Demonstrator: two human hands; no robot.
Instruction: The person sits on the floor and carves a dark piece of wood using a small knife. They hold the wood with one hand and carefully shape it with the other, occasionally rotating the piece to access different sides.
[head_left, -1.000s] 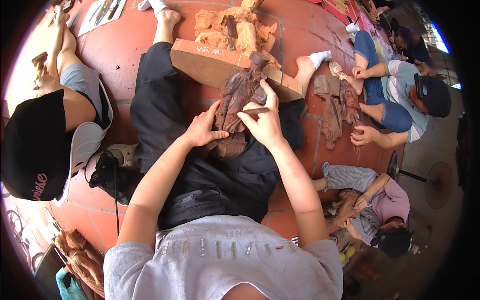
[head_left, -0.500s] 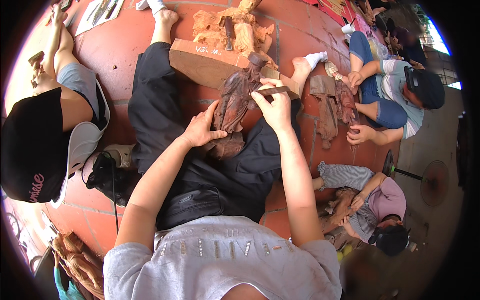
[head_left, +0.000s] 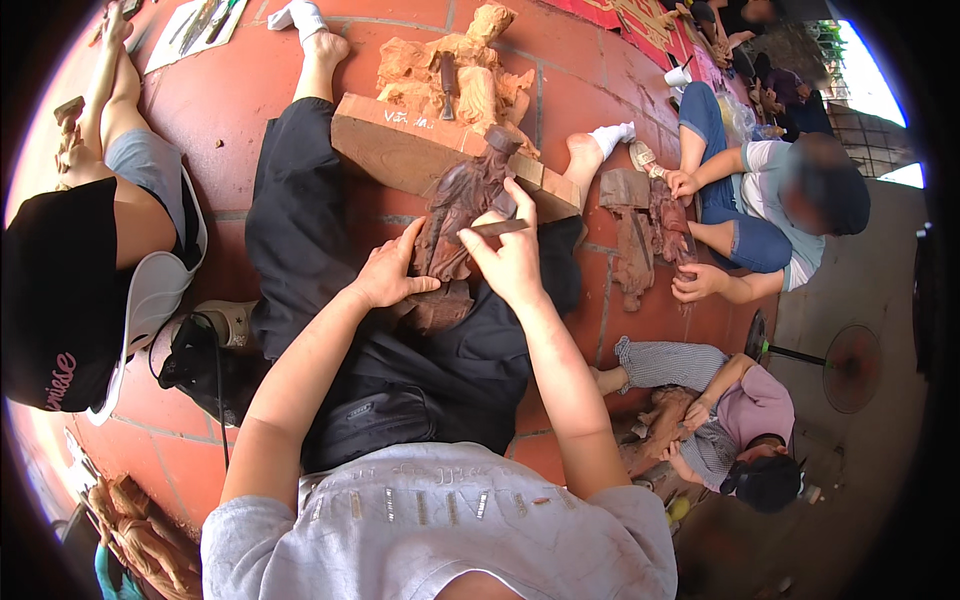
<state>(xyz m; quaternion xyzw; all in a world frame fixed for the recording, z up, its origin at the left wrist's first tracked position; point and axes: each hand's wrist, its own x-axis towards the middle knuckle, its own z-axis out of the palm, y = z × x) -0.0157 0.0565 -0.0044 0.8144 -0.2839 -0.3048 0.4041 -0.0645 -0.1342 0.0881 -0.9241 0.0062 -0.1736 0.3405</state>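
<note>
A dark reddish-brown carved wooden figurine (head_left: 452, 208) leans between my knees, its top near the edge of a thick wooden block (head_left: 400, 150). My left hand (head_left: 388, 274) grips its lower part, fingers along the side and thumb across the base. Over the figurine's right side, my right hand (head_left: 508, 258) pinches a flat brown strip (head_left: 500, 228) between thumb and fingers. The forefinger reaches up toward the figurine's upper part. Whether the strip is sandpaper or a thin blade cannot be made out. A lighter carved wood piece (head_left: 480, 95) rests on the block, with a dark-handled chisel (head_left: 447, 85) against it.
On the right, one person (head_left: 800, 200) handles dark carvings beside a wooden piece (head_left: 630, 240), and another person (head_left: 750, 410) holds a carving. A person in a black cap (head_left: 60, 290) sits close on my left. A standing fan (head_left: 850, 368) is far right. Red tiles (head_left: 240, 110) cover the floor.
My right hand has shifted left and down along the figurine with the strip, and its forefinger now extends upward. My left hand keeps its grip. The whole view has shifted slightly.
</note>
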